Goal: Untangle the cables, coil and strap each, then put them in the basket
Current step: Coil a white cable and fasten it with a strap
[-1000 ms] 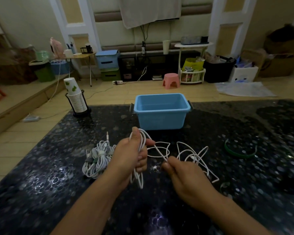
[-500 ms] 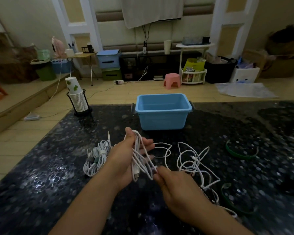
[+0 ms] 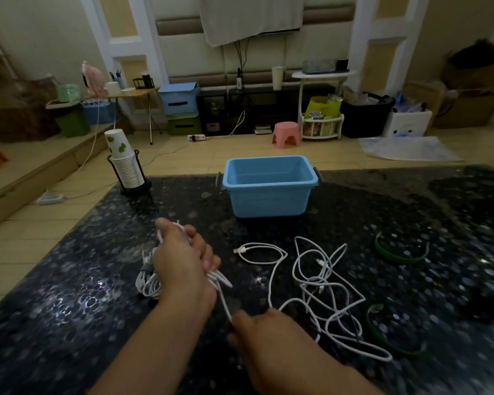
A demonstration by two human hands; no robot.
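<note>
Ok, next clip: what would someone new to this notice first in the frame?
Probably the two hands low in the middle: the left hand grips a coil of white cable while the right hand pulls a strand of it taut. Right of them a loose tangle of white cables sprawls over the dark speckled table. Behind sits an empty light-blue plastic basket.

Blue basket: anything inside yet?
The blue basket shows only bare inner walls and part of its floor; no cable in sight. The near wall hides the front strip of the floor.
</note>
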